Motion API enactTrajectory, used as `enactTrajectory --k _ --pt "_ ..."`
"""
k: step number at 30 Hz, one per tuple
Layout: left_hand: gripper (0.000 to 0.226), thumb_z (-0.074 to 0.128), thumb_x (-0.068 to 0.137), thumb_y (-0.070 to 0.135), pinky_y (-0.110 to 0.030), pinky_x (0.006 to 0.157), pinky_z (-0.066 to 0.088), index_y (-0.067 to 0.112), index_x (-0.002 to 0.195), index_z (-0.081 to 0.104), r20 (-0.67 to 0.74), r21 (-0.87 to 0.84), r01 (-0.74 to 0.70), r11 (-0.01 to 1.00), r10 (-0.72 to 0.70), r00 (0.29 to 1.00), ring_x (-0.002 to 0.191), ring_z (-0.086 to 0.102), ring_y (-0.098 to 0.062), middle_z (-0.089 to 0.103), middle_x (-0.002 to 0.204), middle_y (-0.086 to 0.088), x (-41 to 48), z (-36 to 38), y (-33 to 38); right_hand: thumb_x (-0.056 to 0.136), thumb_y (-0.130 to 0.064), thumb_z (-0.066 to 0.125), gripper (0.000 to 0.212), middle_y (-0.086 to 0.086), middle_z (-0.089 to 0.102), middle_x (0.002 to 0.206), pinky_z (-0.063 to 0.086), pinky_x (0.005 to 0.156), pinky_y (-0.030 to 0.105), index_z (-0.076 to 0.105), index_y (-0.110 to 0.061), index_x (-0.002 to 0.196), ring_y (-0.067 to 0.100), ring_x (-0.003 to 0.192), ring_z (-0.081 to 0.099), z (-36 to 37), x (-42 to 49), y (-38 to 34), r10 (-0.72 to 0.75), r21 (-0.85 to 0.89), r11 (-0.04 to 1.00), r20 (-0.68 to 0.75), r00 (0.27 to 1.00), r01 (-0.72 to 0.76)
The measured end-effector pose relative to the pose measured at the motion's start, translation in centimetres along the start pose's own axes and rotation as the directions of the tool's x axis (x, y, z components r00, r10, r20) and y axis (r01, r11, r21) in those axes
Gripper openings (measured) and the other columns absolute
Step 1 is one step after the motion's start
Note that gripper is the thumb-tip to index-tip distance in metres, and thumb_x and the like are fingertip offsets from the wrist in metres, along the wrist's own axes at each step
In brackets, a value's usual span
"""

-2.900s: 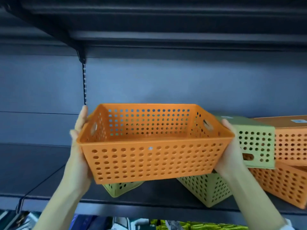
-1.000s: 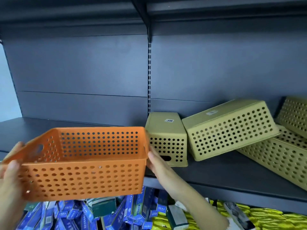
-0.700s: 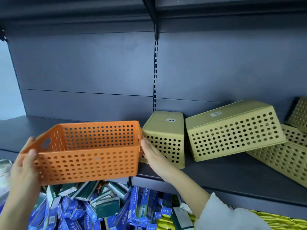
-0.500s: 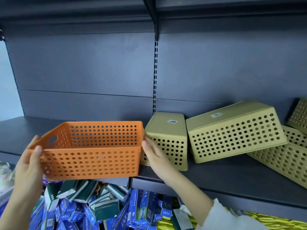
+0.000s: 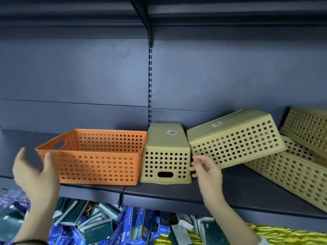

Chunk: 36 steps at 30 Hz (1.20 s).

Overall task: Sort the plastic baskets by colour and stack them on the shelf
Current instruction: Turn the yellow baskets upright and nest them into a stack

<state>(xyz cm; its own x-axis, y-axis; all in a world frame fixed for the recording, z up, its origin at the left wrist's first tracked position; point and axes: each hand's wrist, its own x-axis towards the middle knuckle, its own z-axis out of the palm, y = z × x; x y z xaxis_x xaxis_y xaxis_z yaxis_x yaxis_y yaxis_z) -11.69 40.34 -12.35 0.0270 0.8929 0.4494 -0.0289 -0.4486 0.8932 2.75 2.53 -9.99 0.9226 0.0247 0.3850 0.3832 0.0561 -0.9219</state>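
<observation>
An orange perforated basket (image 5: 99, 163) stands upright on the dark shelf (image 5: 177, 191), its right side against an upside-down yellow-green basket (image 5: 165, 156). My left hand (image 5: 35, 172) hovers open just off the orange basket's left front corner, blurred. My right hand (image 5: 206, 167) is open at the right lower corner of the upside-down basket, fingertips near it. A second yellow-green basket (image 5: 235, 140) lies upside down and tilted, leaning on a third one (image 5: 292, 179) at the right. A fourth (image 5: 307, 128) leans at the far right edge.
The shelf's dark back panel has a slotted upright (image 5: 150, 85) in the middle, with another shelf overhead. The shelf stretch left of the orange basket is bare. Below the shelf lie heaps of blue and green boxes (image 5: 106, 225) and yellow fabric (image 5: 286, 236).
The orange basket has been set down on the shelf beside the upside-down yellow-green basket. Both hands have let go; the right hand moved over to that basket's right corner.
</observation>
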Motion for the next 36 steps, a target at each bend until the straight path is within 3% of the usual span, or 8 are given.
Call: enactTrajectory --k 3,6,12,19,23,27,32,36 --pt "0.034 0.053 0.085 0.015 -0.037 0.106 0.034 0.026 0.117 0.061 0.019 0.028 -0.353 0.935 0.353 0.936 0.116 0.055 -0.030 0.064 0.118 -0.002 -6.9 0.8 7.1 0.092 -0.010 0.061 0.013 0.003 0.060 0.097 0.051 0.068 0.031 0.058 -0.022 0.093 0.023 0.092 0.060 -4.0 1.2 1.8 0.122 0.117 0.989 -0.271 0.955 -0.093" --pt "0.026 0.050 0.080 0.013 -0.034 0.093 0.035 0.006 0.101 0.065 0.284 -0.096 -0.710 0.698 0.703 0.652 0.105 0.056 -0.031 0.066 0.105 -0.011 -14.3 2.9 14.0 0.090 -0.017 0.067 0.038 0.008 0.046 0.120 0.048 0.097 0.042 0.045 -0.016 0.120 0.025 0.110 0.051 -6.7 3.0 2.7 0.240 0.148 0.968 -0.306 0.921 -0.203" --pt "0.045 0.043 0.087 0.044 -0.038 0.098 0.041 0.017 0.115 0.066 0.709 -0.079 -0.808 0.584 0.602 0.367 0.114 0.057 -0.023 0.064 0.122 -0.001 -21.4 10.7 17.1 0.103 -0.021 0.045 0.034 0.001 0.052 0.138 0.037 0.109 0.036 0.039 -0.020 0.136 0.017 0.123 0.051 -9.7 6.5 1.2 0.286 0.348 0.911 -0.140 0.948 -0.224" --pt "0.083 0.040 0.073 0.074 -0.044 0.106 0.037 0.018 0.133 0.054 0.733 0.072 -0.815 0.575 0.523 0.434 0.127 0.053 -0.026 0.061 0.133 -0.004 -25.4 14.0 18.6 0.104 -0.017 0.041 0.019 0.004 0.069 0.115 0.056 0.091 0.032 0.058 -0.014 0.112 0.016 0.103 0.070 -13.1 7.6 -3.2 0.024 0.392 0.920 -0.044 0.999 -0.005" --pt "0.116 0.041 0.063 0.085 -0.044 0.117 0.024 0.022 0.156 0.011 0.736 0.077 -0.773 0.630 0.486 0.470 0.149 0.019 -0.034 0.013 0.163 -0.016 -28.3 14.5 20.1 0.102 -0.017 0.046 0.014 0.004 0.071 0.100 0.060 0.076 0.028 0.058 -0.013 0.095 0.015 0.088 0.073 -13.8 8.6 -8.9 -0.154 0.338 0.928 -0.029 0.988 0.155" --pt "0.092 0.031 0.084 0.079 -0.046 0.113 0.023 0.023 0.155 0.015 0.573 0.005 -0.776 0.630 0.634 0.519 0.148 0.014 -0.038 0.009 0.162 -0.021 -28.9 14.4 21.1 0.101 -0.016 0.050 0.013 -0.001 0.074 0.085 0.059 0.068 0.024 0.056 -0.008 0.092 0.014 0.077 0.075 -13.6 9.0 -12.6 -0.226 0.284 0.936 0.041 0.973 0.206" --pt "0.052 0.027 0.102 0.049 -0.049 0.118 0.026 0.031 0.151 0.029 0.465 -0.265 -0.810 0.524 0.805 0.369 0.147 0.029 -0.026 0.032 0.158 -0.005 -27.6 13.6 22.2 0.099 -0.021 0.053 0.016 0.006 0.075 0.092 0.058 0.070 0.024 0.058 -0.010 0.090 0.015 0.078 0.075 -13.3 9.7 -13.8 -0.234 0.216 0.954 0.094 0.968 0.210" --pt "0.050 0.025 0.104 0.038 -0.037 0.108 0.040 0.014 0.137 0.055 0.365 -0.334 -0.716 0.613 0.784 0.502 0.131 0.053 -0.024 0.058 0.140 -0.008 -28.1 13.4 22.4 0.101 -0.026 0.050 0.024 0.009 0.075 0.102 0.059 0.084 0.033 0.062 -0.006 0.108 0.017 0.087 0.075 -12.5 9.6 -13.4 -0.168 0.197 0.972 0.204 0.964 0.128"
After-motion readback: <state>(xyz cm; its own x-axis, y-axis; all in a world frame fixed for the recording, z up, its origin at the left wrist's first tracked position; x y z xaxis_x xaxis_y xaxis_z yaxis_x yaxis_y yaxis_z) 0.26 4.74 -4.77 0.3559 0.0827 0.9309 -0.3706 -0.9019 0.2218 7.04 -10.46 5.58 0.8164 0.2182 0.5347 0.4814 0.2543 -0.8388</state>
